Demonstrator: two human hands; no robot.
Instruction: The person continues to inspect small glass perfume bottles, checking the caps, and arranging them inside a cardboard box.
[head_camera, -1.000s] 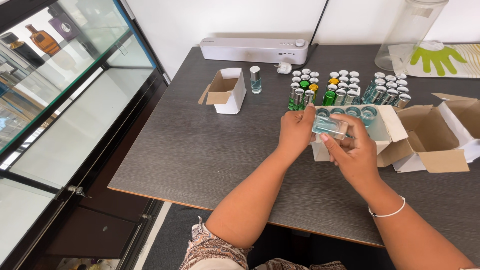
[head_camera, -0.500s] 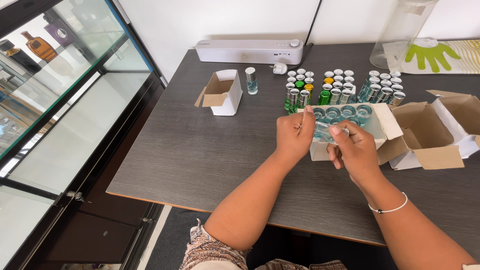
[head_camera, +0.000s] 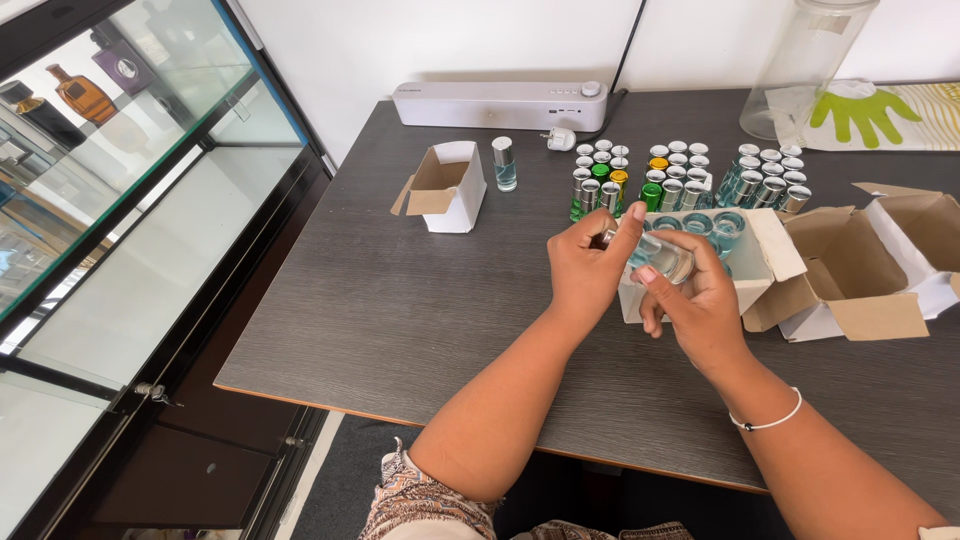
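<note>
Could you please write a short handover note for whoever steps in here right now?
Left hand and right hand: together hold a small clear bottle just in front of the open white box.
Box: holds more clear bottles.
Behind it: rows of capped bottles on the dark table.
Far left: small open box with one capped bottle beside it.
Held bottle is not in the box.

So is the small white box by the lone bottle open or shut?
Open. The small white box has its brown flap folded outward, showing the inside. What it holds cannot be told. The lone bottle stands upright beside it.
</note>
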